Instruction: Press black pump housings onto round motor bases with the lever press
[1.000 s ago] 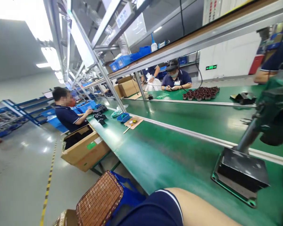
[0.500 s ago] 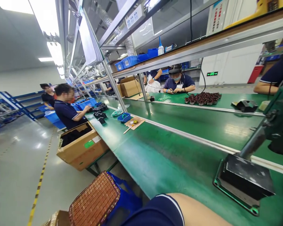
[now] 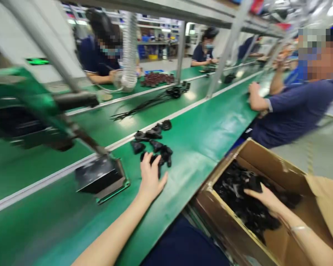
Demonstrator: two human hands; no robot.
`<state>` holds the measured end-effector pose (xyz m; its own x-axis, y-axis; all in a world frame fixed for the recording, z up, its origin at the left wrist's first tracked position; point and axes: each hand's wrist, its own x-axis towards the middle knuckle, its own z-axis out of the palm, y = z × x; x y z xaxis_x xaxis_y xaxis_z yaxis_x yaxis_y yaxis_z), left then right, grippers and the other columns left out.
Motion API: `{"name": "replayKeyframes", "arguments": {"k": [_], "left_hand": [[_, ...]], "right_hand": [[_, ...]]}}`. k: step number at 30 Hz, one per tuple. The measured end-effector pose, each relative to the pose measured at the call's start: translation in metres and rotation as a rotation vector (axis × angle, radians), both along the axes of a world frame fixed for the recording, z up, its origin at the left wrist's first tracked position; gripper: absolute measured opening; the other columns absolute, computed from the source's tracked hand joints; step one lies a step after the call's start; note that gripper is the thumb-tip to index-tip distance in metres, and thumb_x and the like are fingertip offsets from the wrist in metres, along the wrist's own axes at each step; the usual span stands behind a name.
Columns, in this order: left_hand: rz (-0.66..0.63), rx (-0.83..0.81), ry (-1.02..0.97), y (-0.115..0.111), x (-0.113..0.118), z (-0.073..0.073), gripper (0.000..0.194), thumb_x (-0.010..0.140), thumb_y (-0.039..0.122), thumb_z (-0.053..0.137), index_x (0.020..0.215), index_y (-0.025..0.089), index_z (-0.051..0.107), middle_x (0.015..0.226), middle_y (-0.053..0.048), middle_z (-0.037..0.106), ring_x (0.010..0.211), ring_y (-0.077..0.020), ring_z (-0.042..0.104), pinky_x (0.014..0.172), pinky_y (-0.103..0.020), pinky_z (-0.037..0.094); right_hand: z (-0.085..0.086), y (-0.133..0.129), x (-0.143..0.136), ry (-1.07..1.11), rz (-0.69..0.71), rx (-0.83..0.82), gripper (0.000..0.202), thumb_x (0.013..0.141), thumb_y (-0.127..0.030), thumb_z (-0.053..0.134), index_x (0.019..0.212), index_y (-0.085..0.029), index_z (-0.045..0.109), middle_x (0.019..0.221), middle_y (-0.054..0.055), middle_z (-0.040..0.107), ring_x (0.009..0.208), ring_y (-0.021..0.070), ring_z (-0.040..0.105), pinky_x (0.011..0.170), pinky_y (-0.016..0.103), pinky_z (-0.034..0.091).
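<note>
One long green bench (image 3: 194,136) runs from the near left to the far right, with two pale rails along it. One open cardboard box (image 3: 296,177) stands at its near right edge, holding a heap of black parts (image 3: 238,207) too jumbled to count. Four other people show: one person in navy (image 3: 296,111) at the right, and three beyond the bench, one of them mostly hidden. One green machine (image 3: 27,107) stands at the left on a single dark base (image 3: 98,175).

The left hand (image 3: 151,177) is over the bench, fingers parted and slightly bent, thumb held out; its fingertips reach the near side of a loose cluster of black pieces (image 3: 156,139), roughly seven, some overlapping. Whether they press on one cannot be told. The right hand (image 3: 266,197), a pale band (image 3: 298,228) at its wrist, is inside the box, thumb and fingers closed around one black block (image 3: 254,183).

Farther off lie one bundle of black cables (image 3: 174,92) between the rails and one group of dark red parts (image 3: 157,78), many and uncountable, beside one blue tray (image 3: 154,71).
</note>
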<state>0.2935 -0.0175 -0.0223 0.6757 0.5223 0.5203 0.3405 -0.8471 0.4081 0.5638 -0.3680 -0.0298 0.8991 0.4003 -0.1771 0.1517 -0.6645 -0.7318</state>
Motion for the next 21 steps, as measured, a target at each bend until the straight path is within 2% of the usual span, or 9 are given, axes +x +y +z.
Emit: {"name": "replayKeyframes", "arguments": {"k": [2,4,6,8,10,12,15,17,21], "left_hand": [[-0.011,0.015,0.004,0.000,0.002,-0.002,0.062,0.084,0.028,0.061,0.139,0.016,0.034,0.148,-0.021,0.022,0.145,-0.0390,0.016,0.113,-0.061,0.026],[-0.007,0.012,0.025,-0.005,0.001,0.001,0.063,0.085,0.029,0.061,0.140,0.016,0.033,0.148,-0.021,0.022,0.146,-0.0393,0.015,0.113,-0.062,0.027],[0.009,0.014,0.057,-0.010,-0.001,0.005,0.063,0.085,0.030,0.061,0.140,0.017,0.034,0.147,-0.021,0.023,0.145,-0.0400,0.015,0.111,-0.066,0.027],[0.027,0.029,0.095,-0.014,-0.003,0.007,0.060,0.085,0.030,0.060,0.139,0.018,0.038,0.147,-0.021,0.024,0.145,-0.0408,0.015,0.109,-0.068,0.026],[0.026,0.059,0.137,-0.015,-0.004,0.008,0.055,0.086,0.029,0.059,0.138,0.020,0.043,0.148,-0.020,0.024,0.146,-0.0412,0.013,0.108,-0.070,0.024],[-0.009,0.098,0.172,-0.015,-0.006,0.008,0.049,0.087,0.028,0.058,0.134,0.025,0.049,0.149,-0.017,0.025,0.146,-0.0409,0.011,0.108,-0.071,0.021],[-0.047,0.112,0.213,-0.014,-0.005,0.009,0.045,0.086,0.027,0.058,0.131,0.026,0.053,0.151,-0.016,0.027,0.146,-0.0396,0.012,0.109,-0.072,0.018],[-0.018,0.074,0.229,-0.016,-0.004,0.010,0.049,0.083,0.026,0.061,0.132,0.023,0.053,0.151,-0.017,0.028,0.146,-0.0396,0.014,0.109,-0.072,0.017],[0.013,0.052,0.248,-0.026,-0.005,0.017,0.055,0.076,0.035,0.067,0.130,0.024,0.056,0.149,-0.017,0.035,0.143,-0.0412,0.019,0.104,-0.075,0.020]], "right_hand": [[0.034,-0.017,0.017,-0.066,-0.046,0.039,0.075,0.053,-0.070,0.070,0.108,-0.021,0.055,0.111,0.009,0.061,0.093,0.0137,0.061,0.079,0.025,0.055],[0.071,0.001,0.028,-0.165,0.013,0.091,0.076,0.052,-0.066,0.072,0.113,-0.025,0.052,0.117,0.007,0.058,0.100,0.0138,0.060,0.090,0.026,0.054],[0.101,0.045,0.028,-0.268,0.180,0.122,0.072,0.056,-0.059,0.072,0.116,-0.025,0.051,0.118,0.005,0.056,0.105,0.0133,0.058,0.102,0.029,0.050],[0.115,0.104,0.016,-0.345,0.403,0.116,0.070,0.059,-0.052,0.073,0.119,-0.022,0.051,0.121,0.006,0.052,0.111,0.0144,0.055,0.111,0.036,0.044],[0.112,0.169,0.001,-0.364,0.583,0.102,0.069,0.055,-0.042,0.077,0.117,-0.022,0.055,0.119,0.005,0.050,0.114,0.0139,0.052,0.114,0.034,0.042],[0.099,0.231,-0.011,-0.370,0.720,0.079,0.068,0.054,-0.035,0.078,0.118,-0.023,0.057,0.120,0.005,0.047,0.116,0.0133,0.049,0.113,0.032,0.043],[0.084,0.300,-0.019,-0.380,0.867,0.051,0.068,0.057,-0.031,0.076,0.122,-0.024,0.056,0.123,0.007,0.044,0.121,0.0132,0.046,0.114,0.031,0.042],[0.085,0.323,-0.025,-0.388,0.949,0.042,0.070,0.059,-0.032,0.075,0.126,-0.025,0.054,0.127,0.007,0.042,0.125,0.0151,0.044,0.117,0.034,0.039],[0.090,0.329,-0.036,-0.402,1.101,0.068,0.076,0.059,-0.042,0.076,0.130,-0.026,0.053,0.137,0.012,0.036,0.138,0.0280,0.033,0.120,0.048,0.031]]}}
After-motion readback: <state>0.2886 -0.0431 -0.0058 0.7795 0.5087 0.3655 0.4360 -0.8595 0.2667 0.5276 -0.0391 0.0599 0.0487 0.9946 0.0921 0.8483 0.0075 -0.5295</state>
